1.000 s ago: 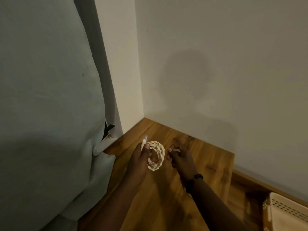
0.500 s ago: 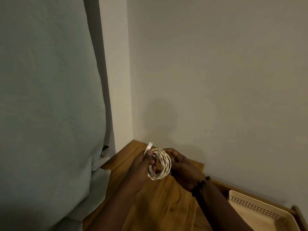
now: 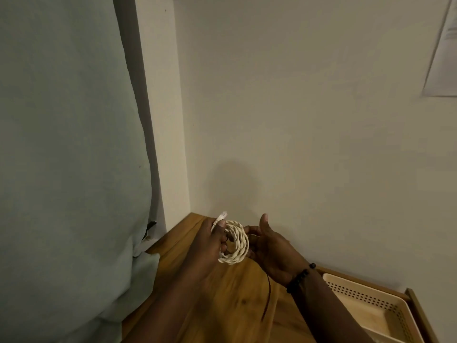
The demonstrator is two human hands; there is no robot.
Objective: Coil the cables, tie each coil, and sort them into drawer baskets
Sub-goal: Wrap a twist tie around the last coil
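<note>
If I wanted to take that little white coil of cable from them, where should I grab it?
Probably pinch the coiled cable at its lower right rim, coming from below. The left hand already pins the top by the plug, while the right hand only cups beside it.

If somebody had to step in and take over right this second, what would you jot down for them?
Left hand: holding the coiled cable, its plug sticking up past the thumb.
Right hand: open, fingers on the coil's far side; a thin dark strand hangs below it.
Basket: lower right, in the open drawer; what shows looks empty.
Done: coiling. Left: tie this coil, drop it in a basket.
</note>
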